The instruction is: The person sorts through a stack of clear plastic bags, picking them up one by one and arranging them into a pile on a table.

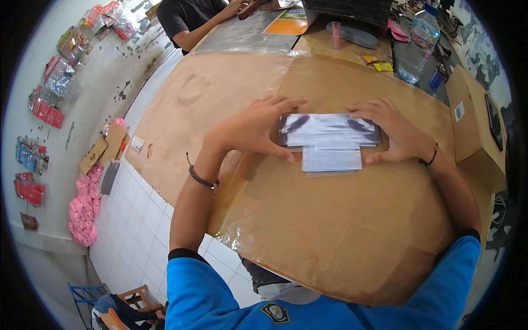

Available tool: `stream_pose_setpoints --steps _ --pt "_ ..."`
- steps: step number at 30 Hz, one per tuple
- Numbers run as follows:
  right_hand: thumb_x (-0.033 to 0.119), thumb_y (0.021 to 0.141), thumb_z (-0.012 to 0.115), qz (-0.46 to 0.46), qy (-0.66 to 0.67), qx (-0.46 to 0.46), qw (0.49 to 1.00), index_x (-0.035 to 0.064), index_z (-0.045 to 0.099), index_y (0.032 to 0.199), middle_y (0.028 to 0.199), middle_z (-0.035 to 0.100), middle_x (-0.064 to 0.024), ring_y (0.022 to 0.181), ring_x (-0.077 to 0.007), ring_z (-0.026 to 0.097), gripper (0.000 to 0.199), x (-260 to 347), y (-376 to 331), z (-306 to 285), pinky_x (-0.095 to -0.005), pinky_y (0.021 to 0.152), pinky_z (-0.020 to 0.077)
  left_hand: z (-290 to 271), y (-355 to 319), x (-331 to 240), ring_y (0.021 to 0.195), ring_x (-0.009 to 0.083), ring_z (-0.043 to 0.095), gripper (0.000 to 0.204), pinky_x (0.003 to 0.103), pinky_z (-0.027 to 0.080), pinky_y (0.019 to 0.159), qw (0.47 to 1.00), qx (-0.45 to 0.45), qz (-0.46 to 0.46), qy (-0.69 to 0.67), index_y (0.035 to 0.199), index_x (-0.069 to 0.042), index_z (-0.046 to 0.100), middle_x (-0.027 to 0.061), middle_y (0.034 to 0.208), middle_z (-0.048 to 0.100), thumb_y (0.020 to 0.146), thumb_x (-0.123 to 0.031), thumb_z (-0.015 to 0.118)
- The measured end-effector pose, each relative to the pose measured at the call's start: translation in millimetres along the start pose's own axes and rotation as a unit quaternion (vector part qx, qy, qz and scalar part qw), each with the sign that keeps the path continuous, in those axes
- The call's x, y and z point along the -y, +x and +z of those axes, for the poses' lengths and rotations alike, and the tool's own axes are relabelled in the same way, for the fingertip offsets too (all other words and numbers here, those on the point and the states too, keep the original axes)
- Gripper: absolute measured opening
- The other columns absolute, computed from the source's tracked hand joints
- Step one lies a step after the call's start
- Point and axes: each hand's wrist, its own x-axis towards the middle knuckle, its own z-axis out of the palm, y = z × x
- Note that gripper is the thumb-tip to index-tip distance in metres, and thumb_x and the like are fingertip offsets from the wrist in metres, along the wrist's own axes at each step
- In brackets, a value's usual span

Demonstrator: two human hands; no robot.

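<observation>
A glossy stack of clear plastic sleeves (331,158) lies flat on the brown-covered table. Its upper part is wide with dark purple ends, and a narrower part sticks out towards me, giving a T shape. At the stack's left end is my left hand (254,127), thumb and fingers spread apart around the side. On the opposite end, my right hand (397,131) rests with its fingertips at the far right corner and its thumb apart near the narrow part. Neither hand is closed around the stack.
A cardboard box (472,118) stands at right, with a water bottle (419,44) beyond it. A grey case (352,35), pink tube (336,36) and yellow packets (379,63) lie at the back. Another person (190,22) sits far left. Pink bags (85,206) lie by the wall.
</observation>
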Motion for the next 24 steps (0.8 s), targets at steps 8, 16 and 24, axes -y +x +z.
stream_pose_setpoints --steps 8,16,24 --pt "0.032 0.081 0.083 0.052 0.019 -0.007 0.998 0.0089 0.061 0.128 0.132 0.063 -0.0105 0.123 -0.0320 0.055 0.057 4.7 -0.4 11.6 -0.0441 0.109 0.0383 6.2 12.7 -9.6 0.123 0.0326 0.055 0.082 0.040 0.044 0.107 0.996 0.028 -0.040 -0.077 0.149 -0.007 0.051 0.0161 0.130 0.057 0.077 -0.028 0.084" --pt "0.018 0.076 0.085 -0.009 0.056 -0.189 0.980 0.0083 0.061 0.120 0.133 0.063 -0.0150 0.117 -0.0338 0.057 0.050 8.3 -2.3 14.9 -0.0433 0.104 0.0444 -13.8 3.5 -14.2 0.113 0.0263 0.062 0.071 0.036 0.050 0.097 0.989 -0.143 0.023 -0.040 0.135 -0.008 0.065 0.0113 0.124 0.065 0.070 -0.023 0.088" --pt "0.016 0.078 0.082 -0.015 0.085 -0.200 0.976 0.0061 0.060 0.121 0.137 0.062 -0.0176 0.121 -0.0328 0.057 0.050 3.3 -1.1 16.8 -0.0421 0.105 0.0443 -16.8 3.9 -13.5 0.110 0.0229 0.063 0.067 0.035 0.050 0.096 0.983 -0.168 0.037 -0.057 0.130 -0.008 0.068 0.0085 0.119 0.067 0.068 -0.022 0.090"
